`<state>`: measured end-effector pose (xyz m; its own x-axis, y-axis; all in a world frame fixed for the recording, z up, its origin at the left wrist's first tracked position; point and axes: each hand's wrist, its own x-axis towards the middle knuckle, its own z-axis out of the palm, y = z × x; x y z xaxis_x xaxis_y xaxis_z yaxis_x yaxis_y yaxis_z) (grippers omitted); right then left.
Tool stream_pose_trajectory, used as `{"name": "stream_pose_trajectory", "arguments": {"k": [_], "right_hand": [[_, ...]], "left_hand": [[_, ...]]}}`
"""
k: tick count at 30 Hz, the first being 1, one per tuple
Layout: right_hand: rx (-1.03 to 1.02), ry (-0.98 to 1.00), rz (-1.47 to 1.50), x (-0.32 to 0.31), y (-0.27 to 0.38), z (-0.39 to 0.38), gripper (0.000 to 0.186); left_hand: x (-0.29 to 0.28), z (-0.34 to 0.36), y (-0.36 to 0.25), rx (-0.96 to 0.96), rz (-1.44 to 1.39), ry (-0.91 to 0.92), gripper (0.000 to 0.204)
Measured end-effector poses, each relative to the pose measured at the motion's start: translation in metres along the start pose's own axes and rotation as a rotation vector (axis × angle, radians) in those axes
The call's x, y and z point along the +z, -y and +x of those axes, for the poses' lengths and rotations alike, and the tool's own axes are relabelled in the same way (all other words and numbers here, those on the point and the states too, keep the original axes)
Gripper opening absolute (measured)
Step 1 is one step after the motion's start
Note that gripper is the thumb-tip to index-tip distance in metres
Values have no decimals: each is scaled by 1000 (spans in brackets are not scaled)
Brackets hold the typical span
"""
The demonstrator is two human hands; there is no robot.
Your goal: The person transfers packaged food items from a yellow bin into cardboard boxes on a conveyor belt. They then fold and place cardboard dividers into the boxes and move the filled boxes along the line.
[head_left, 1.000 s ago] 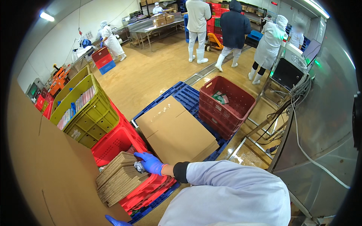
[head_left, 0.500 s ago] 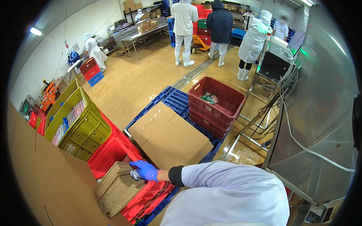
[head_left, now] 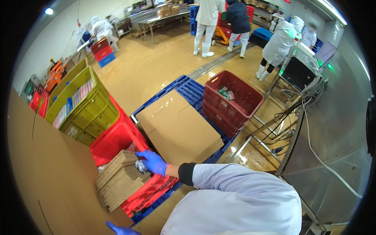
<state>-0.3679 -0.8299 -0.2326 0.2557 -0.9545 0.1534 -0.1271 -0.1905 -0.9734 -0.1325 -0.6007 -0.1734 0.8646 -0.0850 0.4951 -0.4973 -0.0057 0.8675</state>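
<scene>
My right hand [head_left: 154,163], in a blue glove, reaches over a stack of folded brown cardboard [head_left: 119,182] standing in a red crate [head_left: 156,182]. Its fingers close on a crumpled whitish piece [head_left: 140,166] at the stack's edge; what that piece is made of I cannot make out. At the lower edge shows part of my left hand [head_left: 121,229], also blue-gloved, fingers stretched out beside a tall cardboard sheet [head_left: 55,172]. The frame cuts off the rest of that hand. Just beyond my right hand lies a pile of flat cardboard [head_left: 178,127] on a blue pallet [head_left: 192,92].
Yellow-green crates [head_left: 94,113] with wrapped packs stand on red crates at left. Stacked dark red crates [head_left: 231,111] hold a few packets. A steel machine [head_left: 333,156] with hanging cables [head_left: 313,88] borders the right side. Several people in white work farther off.
My left hand has come into sight at the lower edge. The view has shifted, and my right hand remains at the cardboard stack beside the crumpled piece.
</scene>
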Motion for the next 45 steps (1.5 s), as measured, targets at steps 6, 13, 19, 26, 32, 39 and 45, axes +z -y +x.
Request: {"name": "stream_pose_trajectory", "arguments": {"k": [6,13,19,26,32,39,45], "right_hand": [[36,-35,114,4,-1,-3,34],[45,-41,78,3,-4,2,33],[-80,-47,-63,4,-3,-5,29],[-107,-121,-68,3,-14,-1,25],[-74,-146,-25,8,-11,-3,23],[-97,-113,41,1,-3,-5,20],[-130,-177,-15,11,-16,-6,25]], "left_hand": [[-2,-4,-9,51,47,53,30],[6,-5,-12,-6,90,67,29],[0,-9,-26,-69,-13,4,31],[-5,-2,0,-86,-15,71,36],[3,-4,-30,-134,-55,75,47],[2,3,-11,-248,-86,133,44],[2,-4,-15,-150,2,2,32]]}}
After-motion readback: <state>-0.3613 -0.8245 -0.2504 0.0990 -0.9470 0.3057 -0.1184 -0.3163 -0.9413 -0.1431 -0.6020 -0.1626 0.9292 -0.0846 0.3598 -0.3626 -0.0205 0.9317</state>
